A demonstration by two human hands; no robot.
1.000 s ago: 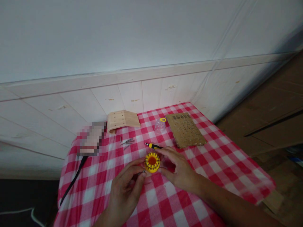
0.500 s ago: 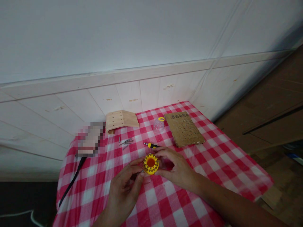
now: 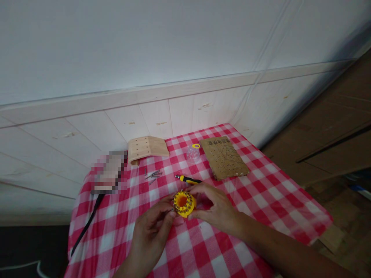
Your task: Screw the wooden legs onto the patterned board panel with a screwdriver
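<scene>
A round yellow screwdriver bit holder [image 3: 189, 210], ringed with several metal bits around an orange-looking centre, is tilted above the cloth. My right hand [image 3: 213, 206] is closed on its right side, thumb in front and fingers behind. At its left edge my left hand [image 3: 153, 226] pinches what looks like a small metal screwdriver bit [image 3: 173, 210] between thumb and fingers; most of that piece is hidden. Just beyond my right fingers lies a black and yellow screwdriver [image 3: 188, 180]. A clear dome cover with a yellow loop [image 3: 193, 153] stands farther back.
A bent wooden piece with holes [image 3: 149, 150] stands near the wall, with several loose screws or nails [image 3: 155, 174] before it. A flat brown cardboard piece [image 3: 224, 158] lies at right. A blurred-out object with a black cord [image 3: 88, 222] lies at left on the checked tablecloth [image 3: 246, 247].
The bit holder has tipped and its bits now stand out more from its top. My right fingers have shifted slightly, showing more of the screwdriver's handle. My left hand stays beside the holder.
</scene>
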